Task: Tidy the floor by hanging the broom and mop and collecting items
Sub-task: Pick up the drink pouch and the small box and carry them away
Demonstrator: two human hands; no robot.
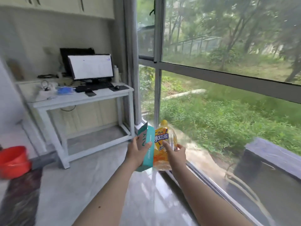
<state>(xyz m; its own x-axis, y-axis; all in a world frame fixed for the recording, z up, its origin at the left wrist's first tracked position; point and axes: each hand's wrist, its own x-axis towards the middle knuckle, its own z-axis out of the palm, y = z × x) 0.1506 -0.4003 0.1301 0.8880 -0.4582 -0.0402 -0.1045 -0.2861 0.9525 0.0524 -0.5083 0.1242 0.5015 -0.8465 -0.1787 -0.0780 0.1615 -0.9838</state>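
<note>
My left hand (136,152) grips a tall teal and white carton box (147,144), held upright in front of me. Right beside it, my right hand (175,153) holds a yellow iced tea bottle (162,144) with a yellow cap and an orange label. Box and bottle touch side by side, above the floor near the window. A long pale handle (28,137), perhaps of a mop or broom, leans at the left by the wall; its head is hidden.
A white desk (84,98) with a monitor (91,66), keyboard and clutter stands at the left against the wall. A red bucket (13,160) sits on the floor at far left, next to a dark mat (21,196). Large windows (228,75) fill the right side, grey curtain (130,62) beside them.
</note>
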